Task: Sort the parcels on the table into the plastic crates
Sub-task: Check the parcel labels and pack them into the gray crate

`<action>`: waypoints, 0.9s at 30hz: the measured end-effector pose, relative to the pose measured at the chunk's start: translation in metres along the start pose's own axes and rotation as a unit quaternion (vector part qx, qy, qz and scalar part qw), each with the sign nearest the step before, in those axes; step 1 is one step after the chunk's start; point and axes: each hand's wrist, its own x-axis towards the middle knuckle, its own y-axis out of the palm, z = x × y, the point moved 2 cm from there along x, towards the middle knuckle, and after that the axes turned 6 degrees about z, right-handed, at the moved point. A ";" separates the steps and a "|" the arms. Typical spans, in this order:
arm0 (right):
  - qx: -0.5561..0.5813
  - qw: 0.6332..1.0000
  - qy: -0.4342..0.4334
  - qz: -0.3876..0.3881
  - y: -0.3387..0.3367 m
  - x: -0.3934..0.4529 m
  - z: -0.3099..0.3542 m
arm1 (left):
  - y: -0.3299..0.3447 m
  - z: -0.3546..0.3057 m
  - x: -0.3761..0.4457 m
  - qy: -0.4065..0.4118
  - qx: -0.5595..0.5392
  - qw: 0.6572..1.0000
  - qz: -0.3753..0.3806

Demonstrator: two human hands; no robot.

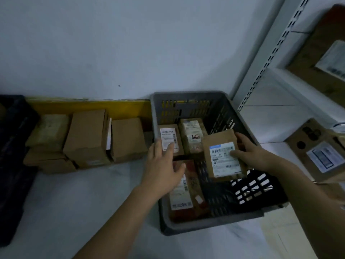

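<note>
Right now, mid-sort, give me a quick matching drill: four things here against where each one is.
Things:
1. left hand
2. blue-labelled parcel
3. grey crate
4. plain cardboard boxes

Places:
A. on the table beside the crate
B. held in the right hand
C. against the wall by the shelving
D. open, above the parcels in the crate

Pairs: 1-D, 2-B, 3-C, 4-A

A grey slotted plastic crate (190, 101) sits on the desk holding three labelled brown parcels (193, 135) lying flat. A fourth labelled parcel (223, 156) is tilted above it, while five or so plain cardboard boxes (86, 135) crowd the desk to its left.
</note>
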 end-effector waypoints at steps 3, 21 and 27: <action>-0.049 0.993 0.028 0.102 0.013 0.041 -0.023 | 0.020 -0.009 0.006 -0.043 0.048 0.997 -0.031; -0.086 0.983 0.071 0.144 0.079 0.149 -0.098 | 0.029 -0.012 0.006 -0.081 0.133 0.983 -0.094; -0.163 0.978 0.020 0.130 0.086 0.139 -0.087 | 0.029 -0.012 0.007 -0.092 0.138 0.982 -0.087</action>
